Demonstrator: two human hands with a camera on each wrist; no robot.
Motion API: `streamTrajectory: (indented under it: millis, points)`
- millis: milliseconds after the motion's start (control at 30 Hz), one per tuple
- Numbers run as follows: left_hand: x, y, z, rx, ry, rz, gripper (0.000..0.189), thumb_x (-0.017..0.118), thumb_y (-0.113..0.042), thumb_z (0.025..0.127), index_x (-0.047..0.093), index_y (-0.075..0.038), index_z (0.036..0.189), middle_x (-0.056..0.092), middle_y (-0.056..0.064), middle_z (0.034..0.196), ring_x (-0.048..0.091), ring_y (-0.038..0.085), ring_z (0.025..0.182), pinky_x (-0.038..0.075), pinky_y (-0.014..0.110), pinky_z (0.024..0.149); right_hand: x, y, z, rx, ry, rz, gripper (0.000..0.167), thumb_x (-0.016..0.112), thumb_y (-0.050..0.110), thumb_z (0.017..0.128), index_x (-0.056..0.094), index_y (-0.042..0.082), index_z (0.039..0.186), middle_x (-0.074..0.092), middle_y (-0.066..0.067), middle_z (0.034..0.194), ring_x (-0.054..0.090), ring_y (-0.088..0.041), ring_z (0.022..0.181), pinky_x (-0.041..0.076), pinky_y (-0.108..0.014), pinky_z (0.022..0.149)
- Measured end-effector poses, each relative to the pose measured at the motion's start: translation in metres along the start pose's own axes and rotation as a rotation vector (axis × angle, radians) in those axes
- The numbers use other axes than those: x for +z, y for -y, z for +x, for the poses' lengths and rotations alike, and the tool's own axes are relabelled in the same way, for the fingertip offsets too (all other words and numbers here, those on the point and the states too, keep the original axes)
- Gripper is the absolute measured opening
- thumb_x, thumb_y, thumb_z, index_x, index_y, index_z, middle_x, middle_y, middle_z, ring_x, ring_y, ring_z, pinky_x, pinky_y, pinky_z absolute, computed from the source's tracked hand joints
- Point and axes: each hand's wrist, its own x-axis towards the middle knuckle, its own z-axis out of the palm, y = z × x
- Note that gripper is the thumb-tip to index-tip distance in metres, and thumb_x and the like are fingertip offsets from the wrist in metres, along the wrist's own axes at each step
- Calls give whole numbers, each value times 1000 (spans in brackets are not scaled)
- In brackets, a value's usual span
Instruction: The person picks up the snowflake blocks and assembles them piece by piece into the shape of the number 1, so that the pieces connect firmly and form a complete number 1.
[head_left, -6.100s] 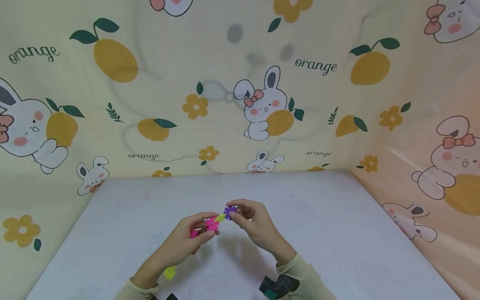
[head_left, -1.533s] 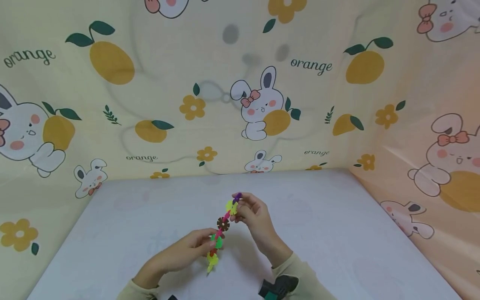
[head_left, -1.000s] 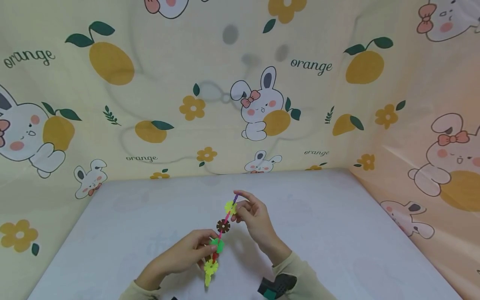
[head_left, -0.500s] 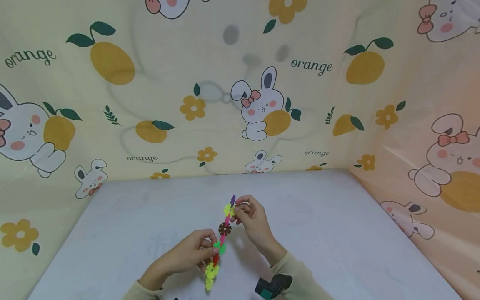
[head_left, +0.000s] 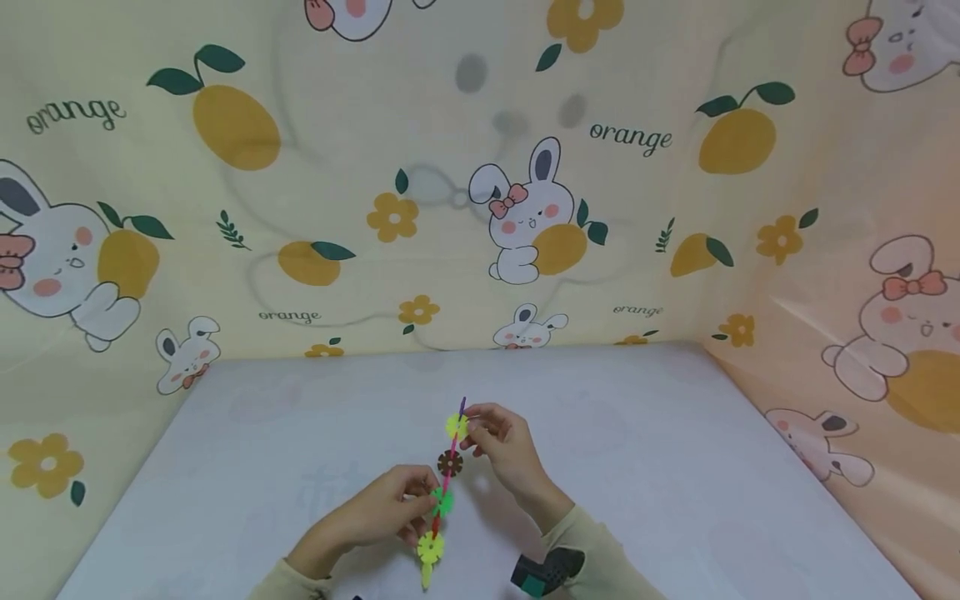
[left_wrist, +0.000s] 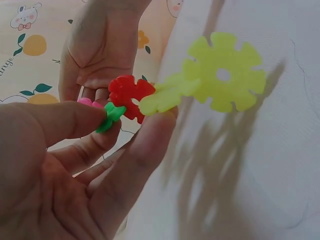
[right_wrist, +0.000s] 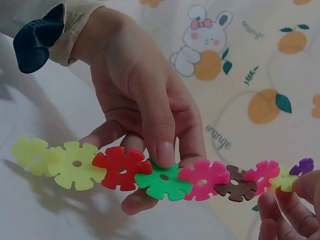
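Note:
A chain of flower-shaped interlocking plastic discs slants between my two hands over the table. My left hand (head_left: pixel 390 504) pinches the green disc (right_wrist: pixel 164 179) between thumb and fingers. Below it hang a red disc (right_wrist: pixel 121 168) and two yellow ones, the end yellow disc (left_wrist: pixel 223 72) free in the air. Upward from the green come a pink disc (right_wrist: pixel 203 179), a brown disc (head_left: pixel 450 463), another pink disc (right_wrist: pixel 262 176), a yellow disc (head_left: pixel 457 427) and a purple disc (right_wrist: pixel 302 166) at the far tip. My right hand (head_left: pixel 510 446) pinches the upper yellow disc.
A white-covered table (head_left: pixel 637 433) lies under the hands, with their shadows on it. Behind and at the sides hangs a curtain (head_left: pixel 420 100) printed with rabbits and oranges. A dark device (head_left: pixel 547 572) is strapped on the right wrist.
Six seconds ago my right hand pinched the purple disc; now it holds the yellow one beside it. The chain has been turned into a long slant, and the left hand's grip now shows on the green disc.

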Motion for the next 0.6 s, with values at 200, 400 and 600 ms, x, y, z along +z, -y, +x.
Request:
streamTrajectory:
  millis: [200,400,600]
  points:
    - [0,5,3,-13,-3,10,10,57,-8,98,61,1,97,62,5,83,62,14,65,55,23,53,-1,-7,1,10,47,-11,27,55,9,102,61,-3,126,70,-16,100,67,-11,82,54,-25,74]
    - [2,9,4,-21,-21,4,8,56,-6,97,59,1,95,61,5,76,61,13,60,54,23,51,-1,-12,3,62,118,-33,34,55,18,104,61,0,133,70,-16,111,69,-12,87,55,-27,77]
    - [2,10,5,-36,-40,3,7,55,-5,97,58,1,96,61,5,78,61,12,59,55,24,52,-2,-16,4,99,165,-47,41,55,24,105,57,3,139,68,-23,120,70,-14,92,56,-29,79]
